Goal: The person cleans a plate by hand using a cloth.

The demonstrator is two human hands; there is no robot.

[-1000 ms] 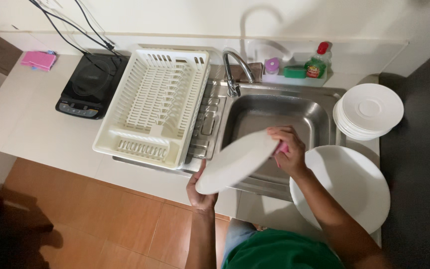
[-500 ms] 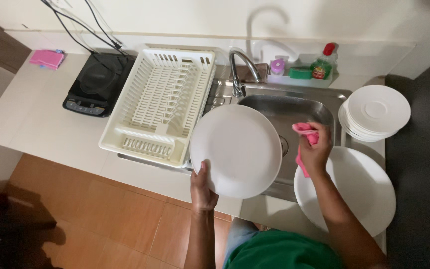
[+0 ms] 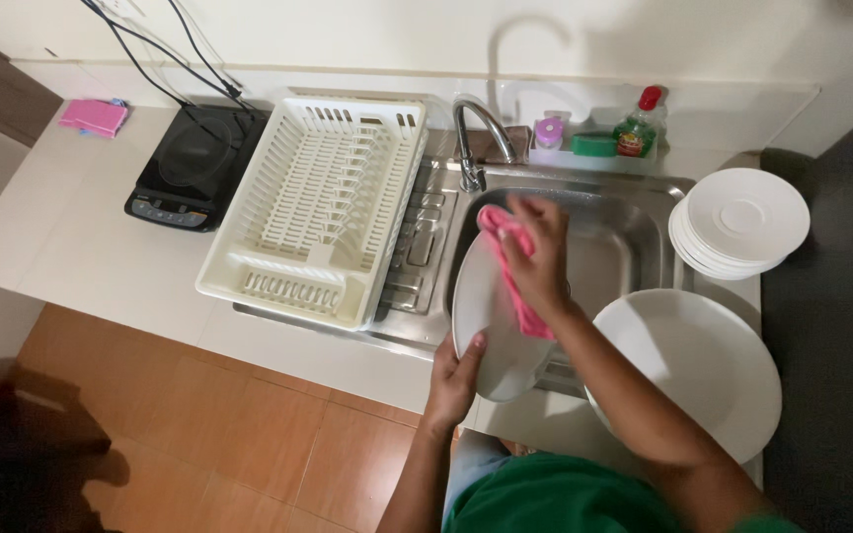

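I see the left hand (image 3: 456, 380) clamped on the lower rim of a white plate (image 3: 486, 316), held tilted over the steel sink (image 3: 614, 257). The right hand (image 3: 537, 259) is closed on a pink cloth (image 3: 510, 266), pressing it against the plate's face. A white dish rack (image 3: 318, 207) stands just left of the sink.

The sink (image 3: 604, 247) sits in the bench (image 3: 81, 247). The dish rack (image 3: 318, 207) stands left of the sink, and the hotplate (image 3: 194, 163) left of the rack. The tap (image 3: 476, 138) and a bottle (image 3: 637, 128) stand behind the sink. The stacked plates (image 3: 742, 222) lie to its right, with a large plate (image 3: 693, 370) before them.
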